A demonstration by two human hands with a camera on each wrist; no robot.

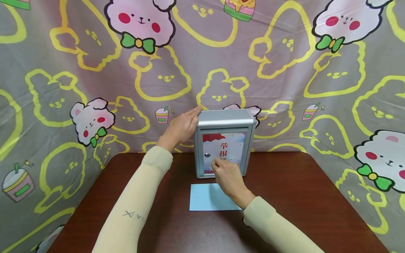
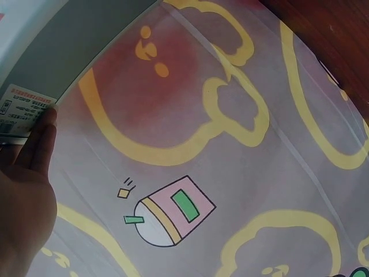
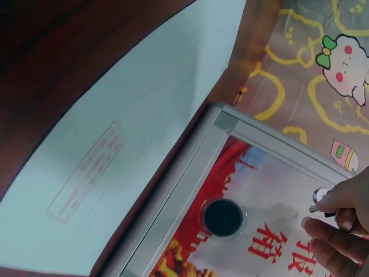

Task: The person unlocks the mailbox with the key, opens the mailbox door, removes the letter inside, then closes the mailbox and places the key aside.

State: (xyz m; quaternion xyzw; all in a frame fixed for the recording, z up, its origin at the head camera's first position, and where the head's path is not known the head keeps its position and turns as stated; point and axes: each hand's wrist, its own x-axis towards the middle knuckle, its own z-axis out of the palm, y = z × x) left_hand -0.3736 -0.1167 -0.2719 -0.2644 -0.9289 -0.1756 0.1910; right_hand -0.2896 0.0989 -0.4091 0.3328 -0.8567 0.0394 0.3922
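Observation:
A grey metal box with a glazed front door stands upright on the table. Red characters cover the poster behind the glass. On the door's left side is a round silver lock. My left hand rests with fairly straight fingers against the box's upper left edge; in the left wrist view, the fingertips touch its side by a white label. My right hand is in front of the door, just below the lock. Thumb and finger pinch a small metal key, partly hidden, close to the lock.
A pale blue envelope with red printed boxes on it lies flat before the box. The dark brown table extends on both sides. A patterned cloth hangs behind and around it.

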